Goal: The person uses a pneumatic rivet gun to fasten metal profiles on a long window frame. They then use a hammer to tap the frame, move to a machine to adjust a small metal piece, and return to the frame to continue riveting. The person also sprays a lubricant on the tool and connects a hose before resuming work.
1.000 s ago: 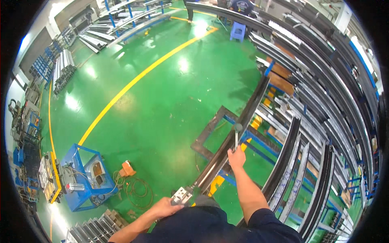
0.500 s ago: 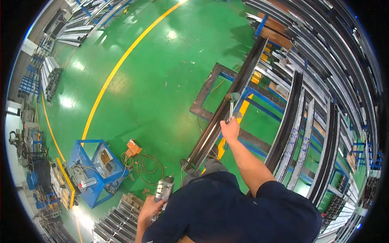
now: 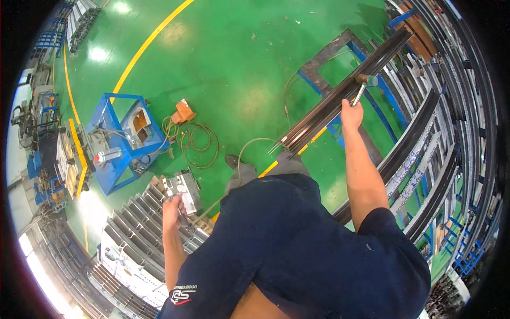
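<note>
My right hand (image 3: 351,115) is closed round the metal handle of a mallet (image 3: 366,80) with a dark green head. Its head is at the edge of a long dark metal profile (image 3: 325,112), but contact cannot be made out. The profile lies slantwise across a stand with a blue-and-dark frame (image 3: 325,65), its near end close to my legs. At the lower left, my left hand (image 3: 171,211) grips a silver-grey metal tool (image 3: 168,187) whose kind is unclear. Behind it shows a boxy silver metal piece (image 3: 189,192).
A blue frame stand (image 3: 127,142), an orange-brown box (image 3: 184,110) and a coiled hose (image 3: 215,146) are at the left. Stacked metal profiles (image 3: 139,219) stand near my left arm. Long profiles on racks (image 3: 409,146) fill the right side. A hose runs by my feet.
The view has swung, so the profile and stand appear farther up and right. My left hand has moved out leftward from my body with the metal tool. The mallet stays in my right hand.
</note>
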Tool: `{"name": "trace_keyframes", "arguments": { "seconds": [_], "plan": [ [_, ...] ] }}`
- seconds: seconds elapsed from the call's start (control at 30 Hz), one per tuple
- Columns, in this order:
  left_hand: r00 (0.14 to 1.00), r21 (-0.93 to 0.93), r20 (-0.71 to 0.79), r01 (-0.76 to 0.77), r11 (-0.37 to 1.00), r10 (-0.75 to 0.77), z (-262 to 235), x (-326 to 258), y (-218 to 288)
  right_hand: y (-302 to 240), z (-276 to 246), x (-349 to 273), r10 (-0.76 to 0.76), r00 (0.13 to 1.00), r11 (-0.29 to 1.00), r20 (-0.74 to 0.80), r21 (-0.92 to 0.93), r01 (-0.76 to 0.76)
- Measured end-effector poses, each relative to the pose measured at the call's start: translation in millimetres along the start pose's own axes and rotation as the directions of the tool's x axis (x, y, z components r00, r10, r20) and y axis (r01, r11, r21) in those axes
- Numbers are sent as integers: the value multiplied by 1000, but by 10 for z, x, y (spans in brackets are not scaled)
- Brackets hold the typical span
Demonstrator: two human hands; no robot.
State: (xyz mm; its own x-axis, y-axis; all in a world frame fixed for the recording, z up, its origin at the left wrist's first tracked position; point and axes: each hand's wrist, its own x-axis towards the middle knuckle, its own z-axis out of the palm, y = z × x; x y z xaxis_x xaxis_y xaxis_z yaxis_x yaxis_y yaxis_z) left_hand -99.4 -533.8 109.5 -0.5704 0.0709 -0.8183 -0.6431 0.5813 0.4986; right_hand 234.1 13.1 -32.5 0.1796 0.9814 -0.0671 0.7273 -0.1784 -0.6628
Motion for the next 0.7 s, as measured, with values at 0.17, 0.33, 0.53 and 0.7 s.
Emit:
{"name": "trace_keyframes", "arguments": {
  "seconds": [0.17,0.33,0.53,0.7],
  "plan": [
    [999,-33,34,1,999,0,-361,386,-200,-63,-92,79,11,1000,998,25,-69,-9],
    [1000,-89,-8,17,996,-18,-580,650,-580,-392,-437,-4,-136,990,947,-25,-297,123],
    [997,-283,-70,9,959,-30,-888,498,-632,-9,-904,153,-255,966,908,35,-334,252],
    [970,-443,-230,-32,896,-79,-939,214,-948,-480,-1164,122,-412,911,906,-21,-115,408]
  ]
}}
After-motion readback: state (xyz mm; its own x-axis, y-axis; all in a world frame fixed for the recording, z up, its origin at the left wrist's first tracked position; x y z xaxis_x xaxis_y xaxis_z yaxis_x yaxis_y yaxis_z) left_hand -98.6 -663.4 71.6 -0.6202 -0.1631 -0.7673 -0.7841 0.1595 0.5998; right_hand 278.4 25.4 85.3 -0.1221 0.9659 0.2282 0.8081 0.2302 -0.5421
